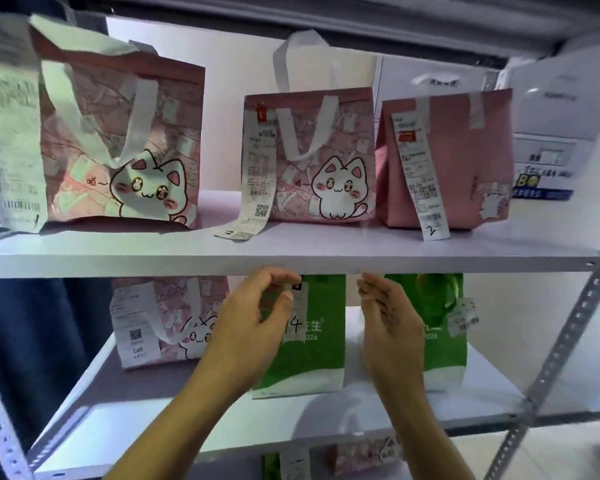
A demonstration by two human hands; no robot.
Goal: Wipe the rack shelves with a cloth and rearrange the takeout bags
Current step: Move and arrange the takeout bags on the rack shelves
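A green takeout bag (pixel 309 355) with a receipt marked 14 stands on the middle shelf (pixel 174 410) of the white rack. My left hand (pixel 253 320) is at the bag's top left corner. Its fingers and thumb are curved in front of the receipt, with a gap between them. My right hand (pixel 388 327) hovers just right of the bag with relaxed fingers and holds nothing. A second green bag (pixel 444 341) stands partly behind that hand. A pink cat bag (pixel 167 320) sits to the left. No cloth is in view.
The upper shelf (pixel 291 258) carries three pink bags: a large cat bag (pixel 118 147), a smaller cat bag (pixel 309 157) and a plain pink bag (pixel 447 157), each with a receipt. More bags show on the shelf below (pixel 361 452). A perforated metal post (pixel 565 334) stands at the right.
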